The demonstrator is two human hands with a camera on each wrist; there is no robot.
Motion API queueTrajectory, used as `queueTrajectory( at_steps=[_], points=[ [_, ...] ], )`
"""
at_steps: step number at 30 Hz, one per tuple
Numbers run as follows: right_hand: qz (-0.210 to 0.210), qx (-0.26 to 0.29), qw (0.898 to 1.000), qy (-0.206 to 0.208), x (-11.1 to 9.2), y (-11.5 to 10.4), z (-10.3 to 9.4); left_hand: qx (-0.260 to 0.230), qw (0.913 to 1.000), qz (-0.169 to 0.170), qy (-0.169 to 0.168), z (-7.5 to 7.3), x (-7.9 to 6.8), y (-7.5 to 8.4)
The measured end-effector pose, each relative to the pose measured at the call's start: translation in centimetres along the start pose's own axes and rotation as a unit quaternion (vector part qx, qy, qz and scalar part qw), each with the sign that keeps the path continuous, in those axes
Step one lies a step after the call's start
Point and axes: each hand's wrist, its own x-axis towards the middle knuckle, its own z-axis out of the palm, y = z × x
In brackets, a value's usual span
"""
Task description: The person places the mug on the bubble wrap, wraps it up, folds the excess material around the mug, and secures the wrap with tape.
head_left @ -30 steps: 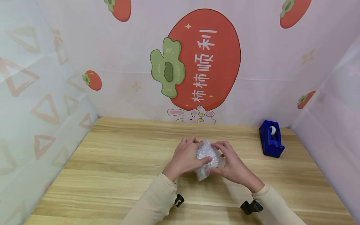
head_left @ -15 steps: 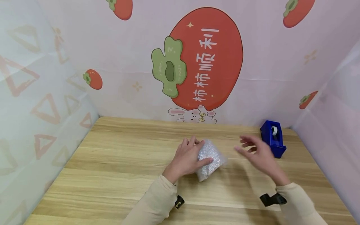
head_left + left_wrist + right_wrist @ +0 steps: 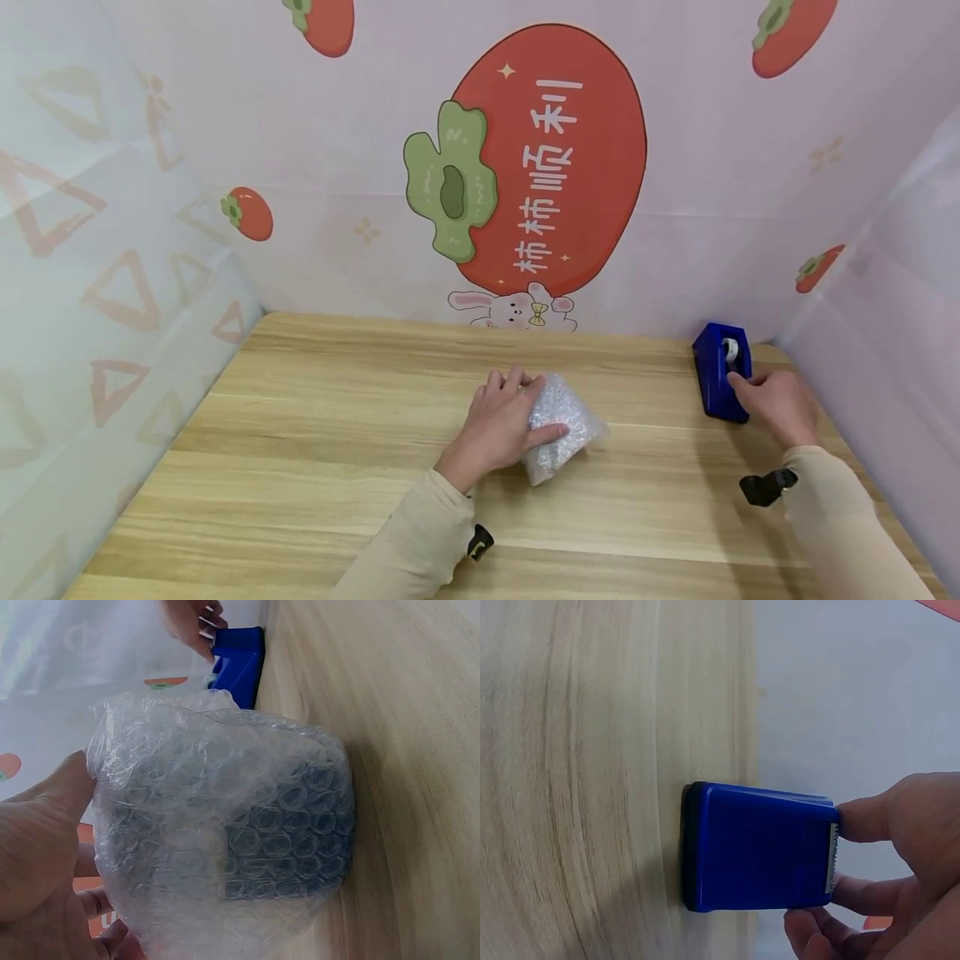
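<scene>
My left hand (image 3: 501, 425) holds a package in clear bubble wrap (image 3: 562, 429) on the table, thumb across its top and fingers along the far left side. In the left wrist view something dark shows through the bubble wrap (image 3: 292, 825), and a loose flap of film stands up along its upper edge. Over at the right, my right hand (image 3: 780, 404) is at the front end of a blue tape dispenser (image 3: 712, 383). The right wrist view shows the thumb on one side of the dispenser's toothed cutter (image 3: 832, 857) and curled fingers on the other side.
A white tape roll (image 3: 730, 348) sits in the dispenser, which stands near the table's back right corner. Behind the wooden table (image 3: 300, 433) hangs a printed cloth backdrop (image 3: 337, 150), with more cloth along both sides.
My right hand has let go of the bubble-wrapped package and moved right to the tape dispenser. The left hand has kept its hold, and the package lies in about the same place.
</scene>
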Motion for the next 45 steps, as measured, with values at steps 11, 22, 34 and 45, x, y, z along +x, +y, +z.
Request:
queueTrajectory(
  at_steps=[11, 22, 34, 45],
  points=[
    [0.086, 0.121, 0.988, -0.052, 0.4, 0.0, -0.7, -0.014, 0.9999, 0.003, 0.007, 0.1, -0.4, -0.2],
    [0.061, 0.045, 0.997, 0.006, 0.5, -2.0, -0.4, -0.028, 0.9996, -0.003, 0.011, 0.2, -0.4, -0.1],
    [0.177, 0.414, 0.892, -0.039, -0.5, -1.5, -0.9, -0.023, 0.9997, -0.004, 0.01, 0.2, -0.4, 0.0],
    [0.201, 0.448, 0.869, -0.052, -1.5, -0.4, -0.6, -0.022, 0.9997, -0.005, 0.01, 0.2, -0.4, 0.1]
  ],
)
